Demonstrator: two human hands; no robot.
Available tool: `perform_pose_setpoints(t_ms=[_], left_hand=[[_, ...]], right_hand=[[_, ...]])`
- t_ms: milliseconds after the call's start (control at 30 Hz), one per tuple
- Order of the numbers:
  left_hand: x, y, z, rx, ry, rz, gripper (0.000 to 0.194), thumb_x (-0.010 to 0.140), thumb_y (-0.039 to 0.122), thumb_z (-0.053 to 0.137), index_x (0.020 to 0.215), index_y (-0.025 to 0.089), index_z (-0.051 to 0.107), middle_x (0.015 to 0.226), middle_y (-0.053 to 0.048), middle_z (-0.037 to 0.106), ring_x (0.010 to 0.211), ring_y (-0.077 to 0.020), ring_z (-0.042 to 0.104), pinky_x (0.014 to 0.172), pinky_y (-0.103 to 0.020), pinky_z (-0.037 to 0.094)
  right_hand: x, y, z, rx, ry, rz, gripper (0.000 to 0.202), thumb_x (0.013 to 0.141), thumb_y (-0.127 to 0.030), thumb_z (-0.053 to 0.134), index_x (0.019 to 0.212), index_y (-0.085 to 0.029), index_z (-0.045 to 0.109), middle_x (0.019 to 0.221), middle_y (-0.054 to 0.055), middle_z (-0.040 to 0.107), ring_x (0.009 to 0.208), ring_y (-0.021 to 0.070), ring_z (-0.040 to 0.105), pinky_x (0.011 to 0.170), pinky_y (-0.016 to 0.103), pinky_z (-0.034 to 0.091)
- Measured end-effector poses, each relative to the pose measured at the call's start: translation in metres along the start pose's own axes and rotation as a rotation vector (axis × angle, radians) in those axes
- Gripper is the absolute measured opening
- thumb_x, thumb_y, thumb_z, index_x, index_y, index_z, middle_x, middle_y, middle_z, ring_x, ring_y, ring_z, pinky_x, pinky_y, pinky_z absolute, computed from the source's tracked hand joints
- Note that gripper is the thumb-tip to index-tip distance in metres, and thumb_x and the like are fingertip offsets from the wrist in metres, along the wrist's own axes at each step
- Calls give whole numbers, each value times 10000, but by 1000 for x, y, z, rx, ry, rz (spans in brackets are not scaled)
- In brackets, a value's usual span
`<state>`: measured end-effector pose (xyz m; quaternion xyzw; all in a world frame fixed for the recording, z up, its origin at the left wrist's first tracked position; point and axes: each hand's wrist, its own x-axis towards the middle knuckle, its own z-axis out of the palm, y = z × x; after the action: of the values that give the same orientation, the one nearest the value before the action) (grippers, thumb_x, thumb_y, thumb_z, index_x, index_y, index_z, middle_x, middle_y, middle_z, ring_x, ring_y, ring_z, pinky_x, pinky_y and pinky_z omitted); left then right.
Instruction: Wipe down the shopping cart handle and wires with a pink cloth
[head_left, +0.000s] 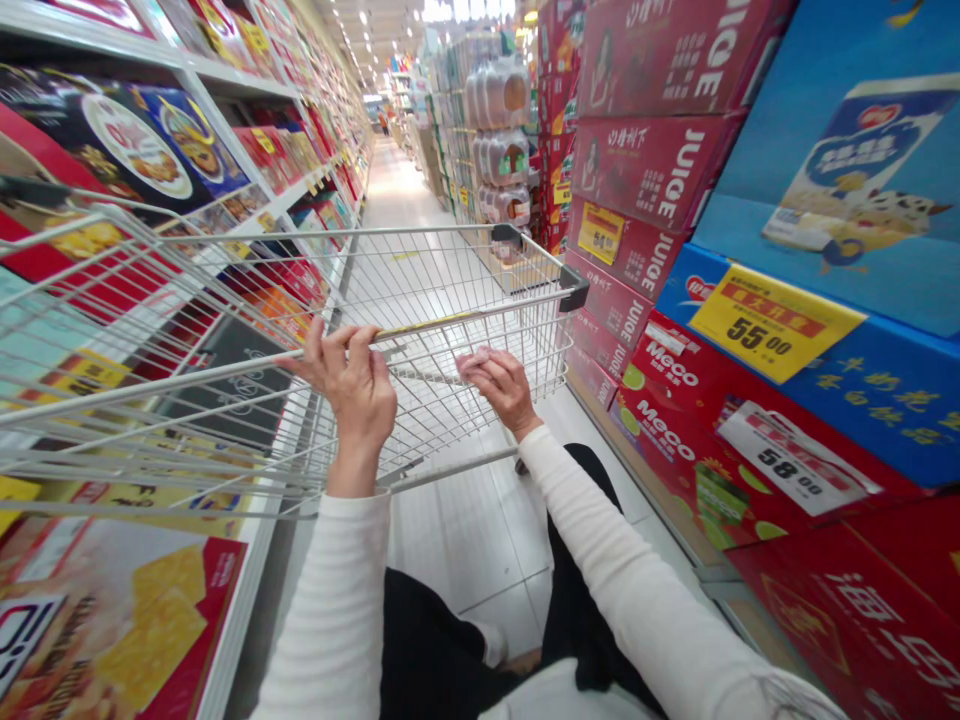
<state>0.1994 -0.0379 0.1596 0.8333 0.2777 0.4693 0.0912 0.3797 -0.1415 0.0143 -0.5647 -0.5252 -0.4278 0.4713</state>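
Observation:
A metal wire shopping cart [450,235] stands in front of me, turned sideways across the aisle. My left hand [352,385] is on the cart's near top rail, its fingers curled over the bar with the palm side partly showing. My right hand [501,388] is beside the cart's near wire side, to the right of my left hand. Its fingers are pinched around a small crumpled pinkish thing [472,362], perhaps a cloth or tissue. The cart's wires show through to the floor and shelves behind.
Shelves [274,205] with boxed goods line the left side, close to the cart. On the right, stacked red cartons [645,165] and blue cartons [847,190] carry yellow price tags. Wrapped bottles [499,150] stand farther ahead. A tiled aisle [397,190] runs into the distance.

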Motion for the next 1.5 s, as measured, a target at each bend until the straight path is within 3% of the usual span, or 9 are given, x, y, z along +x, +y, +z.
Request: perform_pose_setpoints(t_ms=[133,300,500,700,833,1000,1167,1333,1500], left_hand=[[0,1,4,-4,18,-5,271,938,249,509,1163,258,660,1329,-110,604,1588,-305,219,1296,-611,-109],[0,0,4,-12,27,-11,270,922,243,526,1154,261,662,1344,-101,602,1600,-306,183,1280,-608,-168],[0,2,3,-35,8,-28,259,930,255,515,1149,266,654,1356,-101,591,1609,-301,151,1273,-598,-206],[1,4,1,-11,8,-17,275,924,240,517,1163,269,649,1364,-91,589,1610,-296,150,1275,-584,-206],[-15,11,3,35,81,-6,319,948,260,513,1240,261,641,1450,-96,495,1603,-315,137,1309,-602,-47],[-54,14,23,100,200,-109,319,978,317,492,1240,241,655,1346,-138,457,1406,-324,394,1251,-570,245],[-73,9,47,136,27,-138,366,977,262,471,1275,226,680,1358,-149,507,1346,-340,429,1194,-568,302],[-82,-2,57,161,-212,-156,356,970,212,452,1174,219,744,1214,-149,593,1180,-321,564,1087,-511,452],[-86,-7,59,202,-236,-92,290,952,204,490,1106,203,736,1205,-157,586,1198,-329,573,1190,-572,378]], right_hand=[[4,3,3,-44,127,83,314,1026,-141,549,1248,-283,720,1257,41,723,1422,183,557,1212,400,523],[-2,-10,27,-124,38,114,411,1062,-119,406,1350,-253,666,1390,50,668,1509,153,458,1304,389,409],[-31,-15,5,-53,29,70,329,1019,-88,519,1222,-231,735,1204,63,749,1431,176,534,1185,359,497],[0,-16,3,-46,-45,108,328,1023,-133,533,1254,-276,717,1261,47,727,1370,189,564,1198,407,477],[-9,-16,6,-50,-65,147,312,1031,-151,510,1194,-275,746,1174,63,749,1262,196,627,1114,407,524],[-17,-5,-5,37,-93,144,347,1009,-100,490,1130,-278,761,1101,66,751,1235,210,637,1060,423,531],[6,1,2,-4,-54,158,364,1035,-162,461,1242,-303,725,1255,59,712,1315,211,581,1182,447,501],[-8,-8,-1,-10,-88,144,313,1018,-117,489,1070,-245,770,1074,68,753,1211,211,628,1051,416,573],[7,-5,-10,-18,-38,121,351,1005,-84,472,1136,-253,750,1135,74,735,1230,212,622,1082,422,559]])
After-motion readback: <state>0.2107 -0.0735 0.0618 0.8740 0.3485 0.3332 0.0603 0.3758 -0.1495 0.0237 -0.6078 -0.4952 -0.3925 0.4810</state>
